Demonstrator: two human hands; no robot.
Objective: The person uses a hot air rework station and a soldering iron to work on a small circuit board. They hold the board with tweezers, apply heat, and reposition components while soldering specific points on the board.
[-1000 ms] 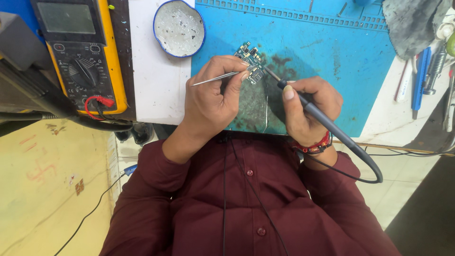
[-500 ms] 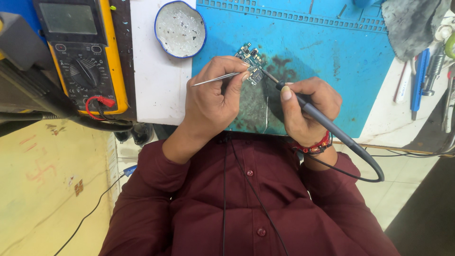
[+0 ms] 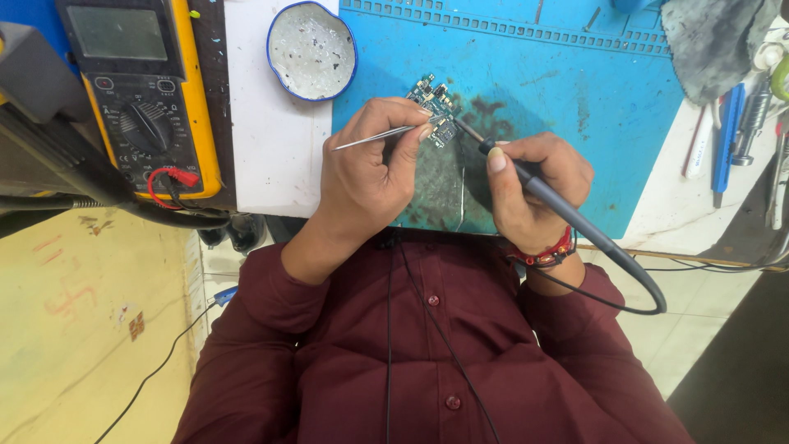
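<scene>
A person in a maroon shirt worked over a small circuit board (image 3: 436,107) lying on a blue silicone work mat (image 3: 575,99), seen from a head-worn camera. The left hand (image 3: 366,177) was closed around a pair of metal tweezers (image 3: 374,137), pinched between thumb and fingers, with the pointed ends meeting the near edge of the board just beyond the fingertips and the back end of the tool sticking out to the outer side of the fist. The right hand (image 3: 534,189) was wrapped in a pen-style hold around the black handle of a soldering iron (image 3: 542,193), whose thin metal tip reached forward from the thumb to the same edge of the board, close beside the tweezer points. Whether either tool actually touched a component was too small to tell. The iron's black cord ran back from the heel of that hand, past a red thread wristband (image 3: 546,253), and looped out to the right over the mat's edge.

Beyond the left knuckles, a round blue-rimmed tin (image 3: 311,49) sat on a white sheet (image 3: 263,140), straddling the mat's border. Farther out from that hand stood a yellow-cased digital multimeter (image 3: 140,90) with a red plug in its lower socket. Well beyond the right hand, at the far corner of the bench, lay a grey cloth (image 3: 711,41) and several hand tools, among them a blue-handled one (image 3: 727,136).
</scene>
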